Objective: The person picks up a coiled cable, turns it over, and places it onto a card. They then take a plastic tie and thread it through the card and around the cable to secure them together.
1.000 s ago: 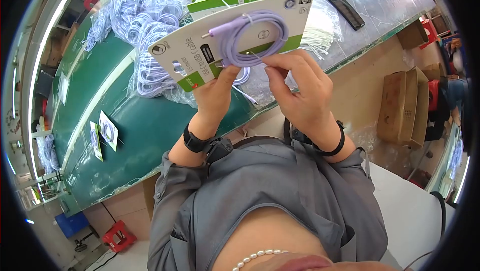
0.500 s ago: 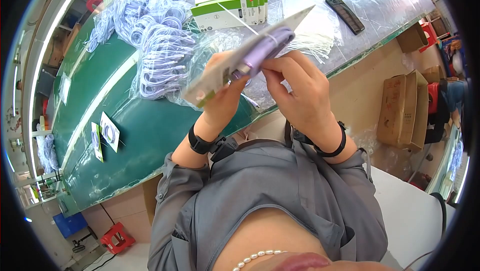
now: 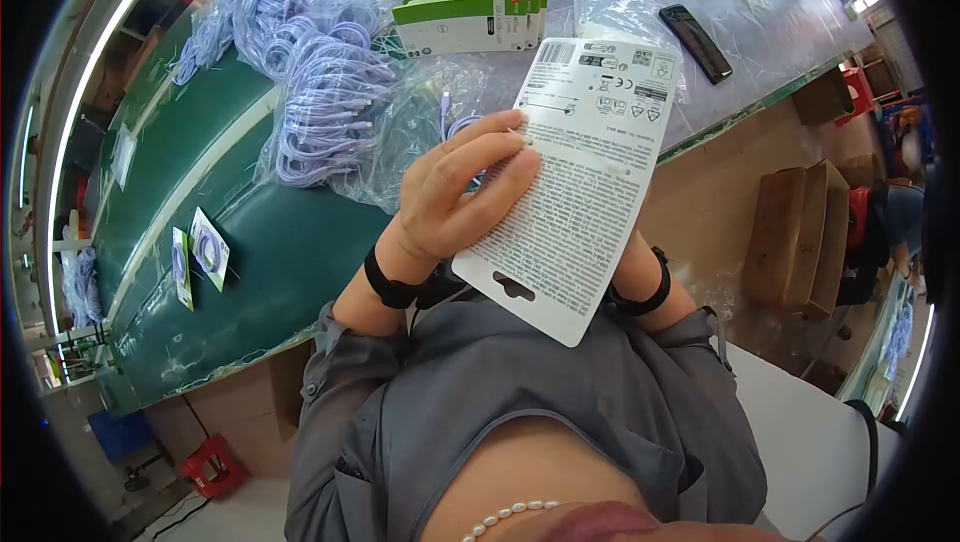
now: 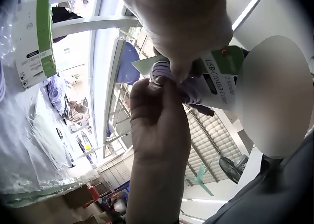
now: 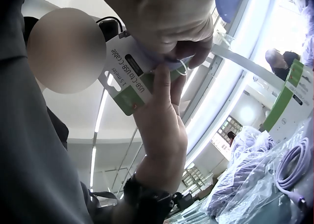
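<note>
"Where is the card?"

"The white-and-green printed cardboard card [image 3: 588, 197] is raised in front of the person's torso, near the table edge. Its back, full of small print, faces the head camera, and the end with the hanging hole [image 3: 513, 287] is nearest the body."

"And the left hand [image 3: 462, 187]?"

"It grips the card, with its fingers across the printed back and its thumb on the front, as the right wrist view shows."

"What about the right hand [image 4: 158, 118]?"

"The card hides it from the head camera. In the wrist views its fingers are curled in at the front, pinching the thin white plastic tie [image 5: 183, 67] at the coiled lilac cable [image 4: 160, 71]. I can't make out the very fingertips."

"What lies around them?"

"On the grey, marbled part of the table [image 3: 770, 37] there's a stack of green-and-white cards [image 3: 468, 22], with a black phone [image 3: 697, 44] to its right. Left of the stack are lilac cables in clear plastic [image 3: 325, 107]. A loose lilac cable [image 3: 460, 124] lies just beyond the left hand."

"Anything on the green part?"

"Two carded cables [image 3: 210, 250], side by side."
</note>
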Available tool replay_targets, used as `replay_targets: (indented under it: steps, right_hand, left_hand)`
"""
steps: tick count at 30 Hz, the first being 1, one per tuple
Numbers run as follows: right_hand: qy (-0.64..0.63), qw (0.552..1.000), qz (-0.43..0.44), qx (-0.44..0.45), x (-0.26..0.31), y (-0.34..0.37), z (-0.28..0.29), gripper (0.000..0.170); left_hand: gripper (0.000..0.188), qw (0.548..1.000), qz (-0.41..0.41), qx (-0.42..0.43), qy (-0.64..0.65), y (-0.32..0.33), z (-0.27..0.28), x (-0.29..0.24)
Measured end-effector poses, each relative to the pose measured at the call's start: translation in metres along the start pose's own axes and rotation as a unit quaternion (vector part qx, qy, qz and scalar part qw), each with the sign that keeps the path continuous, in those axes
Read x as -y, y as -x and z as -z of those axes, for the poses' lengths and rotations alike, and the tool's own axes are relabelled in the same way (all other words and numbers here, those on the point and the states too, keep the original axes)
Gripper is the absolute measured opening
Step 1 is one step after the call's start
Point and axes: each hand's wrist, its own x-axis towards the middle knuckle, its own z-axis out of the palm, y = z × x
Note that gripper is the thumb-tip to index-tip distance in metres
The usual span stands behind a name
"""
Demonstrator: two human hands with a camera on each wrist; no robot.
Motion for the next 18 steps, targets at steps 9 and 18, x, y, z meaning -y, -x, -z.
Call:
replay_targets:
  steps: [9,18]
  right_hand:
    - [0.238,0.928,0.285,0.032,0.060,-0.005,-0.006,0.029]
    - [0.297,0.888,0.348,0.048,0.059,-0.002,0.001,0.030]
  left_hand:
    - [0.034,0.998,0.035,-0.025,0.039,0.003,-0.002,0.002]
    - [0.037,0.999,0.032,-0.016,0.018,0.003,0.000,0.000]
